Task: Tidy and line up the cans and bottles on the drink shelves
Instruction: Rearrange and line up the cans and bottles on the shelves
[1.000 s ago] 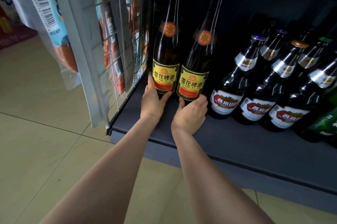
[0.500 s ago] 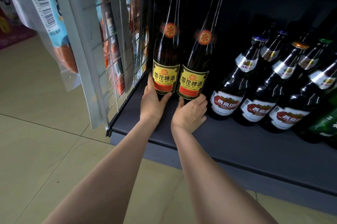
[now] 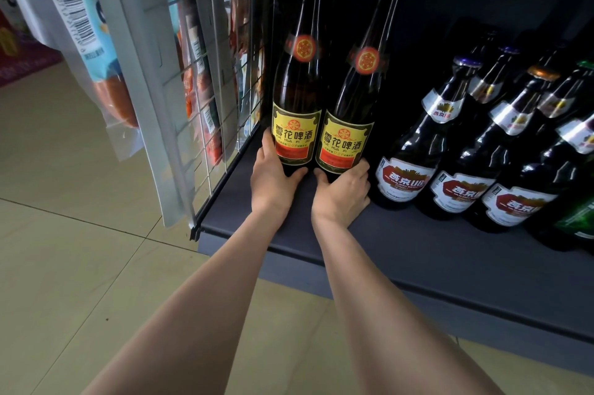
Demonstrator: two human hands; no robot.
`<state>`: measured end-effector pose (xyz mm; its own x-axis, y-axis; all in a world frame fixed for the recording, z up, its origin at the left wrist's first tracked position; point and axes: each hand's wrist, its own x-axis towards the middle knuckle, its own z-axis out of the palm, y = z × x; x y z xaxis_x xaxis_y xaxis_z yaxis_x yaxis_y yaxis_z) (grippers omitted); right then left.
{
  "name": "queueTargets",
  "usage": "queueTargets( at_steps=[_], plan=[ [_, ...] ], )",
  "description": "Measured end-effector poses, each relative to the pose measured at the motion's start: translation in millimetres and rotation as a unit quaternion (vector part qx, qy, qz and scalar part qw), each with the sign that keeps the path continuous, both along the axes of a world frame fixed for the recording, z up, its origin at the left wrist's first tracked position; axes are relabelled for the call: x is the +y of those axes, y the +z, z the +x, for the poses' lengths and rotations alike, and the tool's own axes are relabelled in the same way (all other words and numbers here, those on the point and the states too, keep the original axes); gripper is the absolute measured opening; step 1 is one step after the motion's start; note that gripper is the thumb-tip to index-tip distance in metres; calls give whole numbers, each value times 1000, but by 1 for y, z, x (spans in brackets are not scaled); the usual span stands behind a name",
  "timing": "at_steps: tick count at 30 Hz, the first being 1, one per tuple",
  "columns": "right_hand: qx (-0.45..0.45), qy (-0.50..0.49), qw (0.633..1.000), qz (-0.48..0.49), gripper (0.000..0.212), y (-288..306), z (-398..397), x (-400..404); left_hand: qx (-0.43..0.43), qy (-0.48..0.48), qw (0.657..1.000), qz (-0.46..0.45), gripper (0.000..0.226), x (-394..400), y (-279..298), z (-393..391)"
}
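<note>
Two tall yellow-label bottles: left bottle (image 3: 297,124), right bottle (image 3: 345,137), upright, touching, at shelf (image 3: 401,243) left end. Left hand (image 3: 273,177), right hand (image 3: 342,190) curled round bases. Pair near aligned; red-label bottles (image 3: 405,176) etc. untouched, staggered.

Both your bare forearms reach far forward, side by side. Your left hand (image 3: 273,177) and right hand (image 3: 342,190) are close together, fingers (image 3: 361,168) curled forward, thumbs pointing inward.
</note>
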<state>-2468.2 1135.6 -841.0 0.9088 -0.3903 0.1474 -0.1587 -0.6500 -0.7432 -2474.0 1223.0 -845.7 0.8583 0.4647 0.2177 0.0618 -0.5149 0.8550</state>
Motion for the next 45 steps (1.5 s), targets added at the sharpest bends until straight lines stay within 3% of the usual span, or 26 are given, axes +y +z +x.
queueTargets(
  at_steps=[17, 36, 40, 45],
  plan=[
    [-27, 21, 999, 10, 75, 0, -12, -2, 2, -39, 999, 18, 85, 8, 2, -13],
    [-29, 44, 999, 8, 78, 2, -16, -3, 60, -34, 996, 60, 85, 1, 6, -17],
    [-23, 84, 996, 26, 72, 5, -22, -17, 52, -16, 996, 75, 74, -3, 5, -32],
    [-74, 109, 991, 21, 44, -4, -54, -64, -15, 41, 996, 82, 45, -22, 2, -54]
  ],
)
